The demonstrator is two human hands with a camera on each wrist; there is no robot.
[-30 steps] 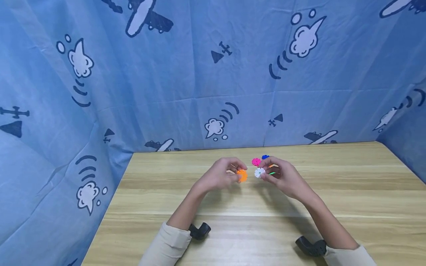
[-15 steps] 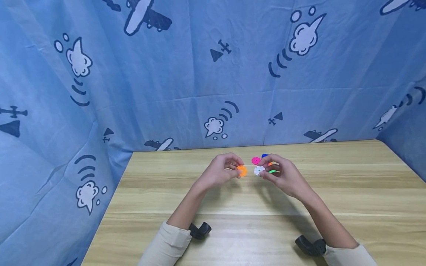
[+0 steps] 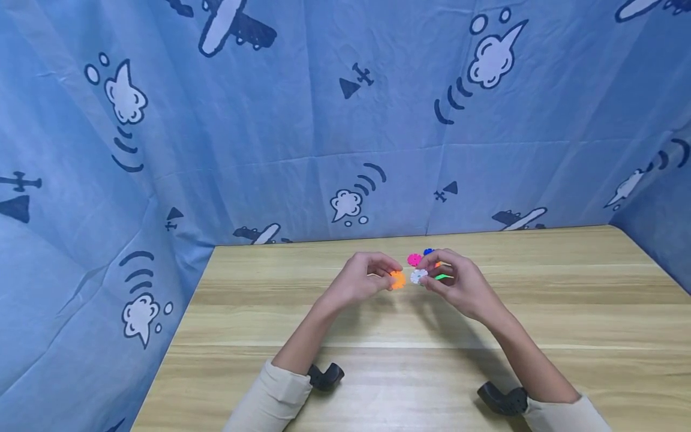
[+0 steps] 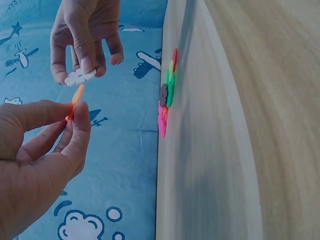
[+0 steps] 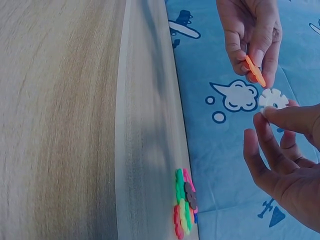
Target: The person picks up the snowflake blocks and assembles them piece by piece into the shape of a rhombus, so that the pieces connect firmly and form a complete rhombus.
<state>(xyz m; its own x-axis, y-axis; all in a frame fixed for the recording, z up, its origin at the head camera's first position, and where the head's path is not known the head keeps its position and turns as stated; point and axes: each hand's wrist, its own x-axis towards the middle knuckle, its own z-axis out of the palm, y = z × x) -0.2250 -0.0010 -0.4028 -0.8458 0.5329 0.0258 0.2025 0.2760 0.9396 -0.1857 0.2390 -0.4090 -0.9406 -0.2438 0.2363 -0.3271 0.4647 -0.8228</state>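
Between thumb and fingertips, my left hand (image 3: 358,283) pinches an orange notched snowflake disc (image 3: 398,280). My right hand (image 3: 468,291) pinches a white snowflake disc (image 3: 417,276) by its edge. Both discs are held above the table, close together, with a narrow gap between them in the head view. In the left wrist view the orange disc (image 4: 76,101) stands edge-up just below the flatter white disc (image 4: 80,77). From the right wrist view, the white disc (image 5: 273,99) shows its notches and centre hole, with the orange disc (image 5: 255,71) tilted beside it.
Several more snowflake discs lie on the wooden table (image 3: 270,324) beyond my right hand, among them a pink disc (image 3: 414,260), a blue disc (image 3: 429,252) and a green disc (image 3: 444,276), partly hidden by fingers. A blue printed curtain (image 3: 302,120) hangs behind.
My left hand has shifted slightly right with the orange disc, narrowing the gap to the white one. The right hand has barely moved and keeps its pinch.
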